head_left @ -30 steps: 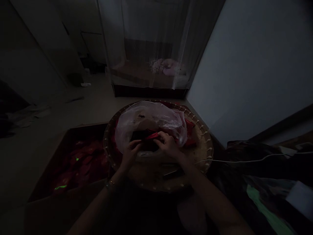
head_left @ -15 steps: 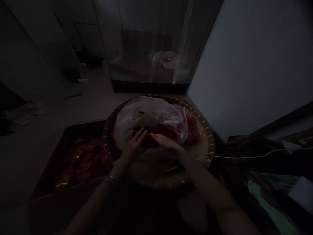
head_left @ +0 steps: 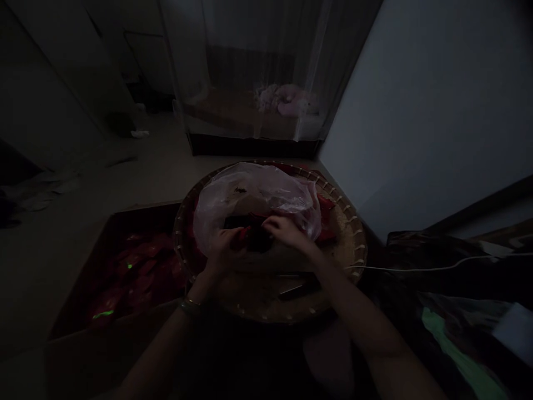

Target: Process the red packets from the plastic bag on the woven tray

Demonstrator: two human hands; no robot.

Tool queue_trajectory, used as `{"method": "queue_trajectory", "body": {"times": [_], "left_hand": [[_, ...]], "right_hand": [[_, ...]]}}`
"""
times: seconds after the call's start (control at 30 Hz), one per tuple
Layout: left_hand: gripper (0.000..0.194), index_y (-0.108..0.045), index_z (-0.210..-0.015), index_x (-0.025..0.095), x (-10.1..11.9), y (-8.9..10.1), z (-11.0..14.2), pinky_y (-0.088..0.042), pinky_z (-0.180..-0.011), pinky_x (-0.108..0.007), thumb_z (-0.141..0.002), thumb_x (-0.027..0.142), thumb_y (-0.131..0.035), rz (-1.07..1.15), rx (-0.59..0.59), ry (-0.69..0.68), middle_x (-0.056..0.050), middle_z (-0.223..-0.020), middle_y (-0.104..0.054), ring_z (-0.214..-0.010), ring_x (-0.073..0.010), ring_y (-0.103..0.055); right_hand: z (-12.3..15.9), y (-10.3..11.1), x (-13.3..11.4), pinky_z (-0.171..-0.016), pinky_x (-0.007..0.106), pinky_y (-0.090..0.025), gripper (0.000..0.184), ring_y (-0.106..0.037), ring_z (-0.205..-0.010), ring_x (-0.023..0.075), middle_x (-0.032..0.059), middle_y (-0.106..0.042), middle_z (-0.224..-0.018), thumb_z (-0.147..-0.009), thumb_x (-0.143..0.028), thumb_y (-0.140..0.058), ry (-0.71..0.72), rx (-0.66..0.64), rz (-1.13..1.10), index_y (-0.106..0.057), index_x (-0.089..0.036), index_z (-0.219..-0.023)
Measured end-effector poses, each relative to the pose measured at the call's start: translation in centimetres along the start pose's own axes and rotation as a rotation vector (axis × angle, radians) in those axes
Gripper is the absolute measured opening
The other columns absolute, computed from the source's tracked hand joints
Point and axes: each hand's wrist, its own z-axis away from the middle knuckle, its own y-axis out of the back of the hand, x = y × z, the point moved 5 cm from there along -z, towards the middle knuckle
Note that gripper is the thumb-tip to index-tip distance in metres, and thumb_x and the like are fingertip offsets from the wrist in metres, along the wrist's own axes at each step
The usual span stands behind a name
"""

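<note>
The room is very dim. A round woven tray (head_left: 352, 233) sits in front of me with a clear plastic bag (head_left: 254, 194) lying on it, red pieces showing under and beside the bag. My left hand (head_left: 222, 253) and my right hand (head_left: 285, 233) meet at the bag's near opening, fingers curled round a small red and dark piece (head_left: 250, 233) between them. What exactly that piece is I cannot make out. A thin bangle circles my left wrist.
A cardboard box (head_left: 120, 272) of red pieces stands left of the tray. A dark flat tool (head_left: 297, 289) lies on the tray's near part. A white cable (head_left: 416, 268) runs right. Cloth heaps lie at the right; a netted bed stands behind.
A second ago both hands gripped a red piece at the bag mouth. Half a second ago their fingers lay stretched out flat there. Now the fingers are curled on a piece again.
</note>
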Motion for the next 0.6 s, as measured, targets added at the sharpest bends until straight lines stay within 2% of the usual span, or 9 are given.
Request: {"method": "queue_trajectory", "body": {"times": [0.03,0.1,0.2,0.3,0.43,0.6], "left_hand": [[0.043,-0.059,-0.109,0.019,-0.1,-0.1,0.0,-0.048,-0.077,-0.035,-0.067,0.018,-0.064,0.008,-0.002,0.007,-0.007,-0.095,-0.066,-0.087,-0.0218,-0.059],[0.042,-0.058,-0.11,0.019,-0.3,-0.2,0.1,-0.047,-0.08,-0.036,-0.067,0.018,-0.064,0.028,-0.003,0.011,-0.008,-0.098,-0.065,-0.089,-0.022,-0.059],[0.039,-0.058,-0.108,0.016,-0.6,-0.3,0.3,-0.048,-0.083,-0.036,-0.07,0.021,-0.064,0.07,0.021,0.005,-0.01,-0.101,-0.063,-0.093,-0.0221,-0.059],[0.039,-0.057,-0.107,0.014,-0.7,-0.1,0.3,-0.049,-0.083,-0.035,-0.07,0.023,-0.065,0.086,0.051,-0.005,-0.011,-0.102,-0.06,-0.094,-0.0216,-0.059],[0.037,-0.058,-0.106,0.015,-0.7,0.0,0.3,-0.05,-0.081,-0.034,-0.071,0.023,-0.064,0.101,0.069,0.008,-0.009,-0.099,-0.06,-0.092,-0.0206,-0.059],[0.038,-0.058,-0.107,0.017,-1.0,-0.1,0.4,-0.05,-0.081,-0.035,-0.071,0.025,-0.065,0.11,0.051,0.036,-0.009,-0.1,-0.06,-0.093,-0.021,-0.059]], "right_hand": [[0.1,-0.8,0.4,-0.087,0.036,-0.046,0.024,-0.06,-0.096,0.0203,0.0084,-0.065,-0.1,-0.079,-0.02,-0.057,0.059,-0.06,0.178,-0.064,-0.016,-0.102],[0.6,-2.6,1.4,-0.092,0.037,-0.042,0.047,-0.056,-0.102,0.0228,0.0118,-0.06,-0.11,-0.071,-0.008,-0.062,0.105,-0.166,0.451,-0.058,-0.016,-0.117],[1.1,-4.3,2.2,-0.084,0.035,-0.044,0.061,-0.057,-0.096,0.0222,0.015,-0.054,-0.113,-0.075,0.0,-0.05,0.066,-0.196,0.662,-0.045,-0.019,-0.132],[0.8,-5.1,2.3,-0.075,0.03,-0.043,0.056,-0.057,-0.084,0.0178,0.0114,-0.054,-0.103,-0.079,0.0,-0.042,0.08,-0.207,0.656,-0.047,-0.022,-0.13],[-0.3,-5.6,2.4,-0.075,0.026,-0.04,0.036,-0.054,-0.081,0.0144,0.0047,-0.053,-0.093,-0.077,-0.009,-0.056,0.176,-0.198,0.467,-0.06,-0.021,-0.11],[-0.7,-5.8,3.3,-0.076,0.027,-0.038,0.047,-0.051,-0.086,0.0166,0.0068,-0.052,-0.099,-0.069,-0.012,-0.067,0.172,-0.128,0.453,-0.058,-0.019,-0.114]]}}
